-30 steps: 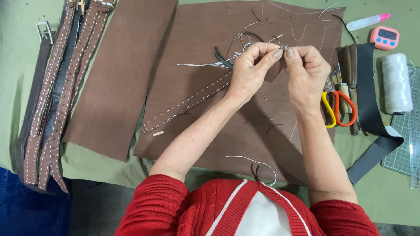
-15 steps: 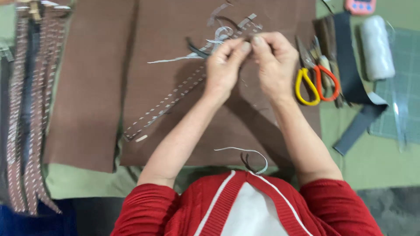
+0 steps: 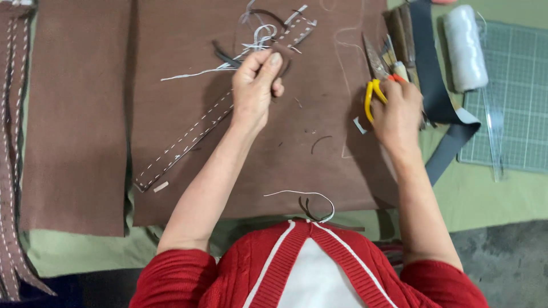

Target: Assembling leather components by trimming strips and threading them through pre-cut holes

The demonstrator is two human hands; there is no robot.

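Note:
My left hand (image 3: pixel 255 85) pinches a long brown strap (image 3: pixel 194 137) with white stitching along both edges, holding it near its upper end. The strap lies slanted across a large brown leather sheet (image 3: pixel 268 165). Loose white threads (image 3: pixel 254 43) and dark scraps lie just above that hand. My right hand (image 3: pixel 397 111) rests on the scissors (image 3: pixel 374 85) with yellow and orange handles at the sheet's right edge, fingers curled over the handles. The blades point away from me.
A second brown sheet (image 3: pixel 77 114) lies to the left, with several stitched straps (image 3: pixel 11 171) at the far left edge. A white thread spool (image 3: pixel 463 48), a dark grey strap (image 3: pixel 442 114), a clear ruler (image 3: pixel 492 137) and a green cutting mat (image 3: pixel 516 97) sit on the right.
My hands were together on the strap's end. My right hand has let go and moved right onto the scissors. My left hand still holds the strap. The view has shifted.

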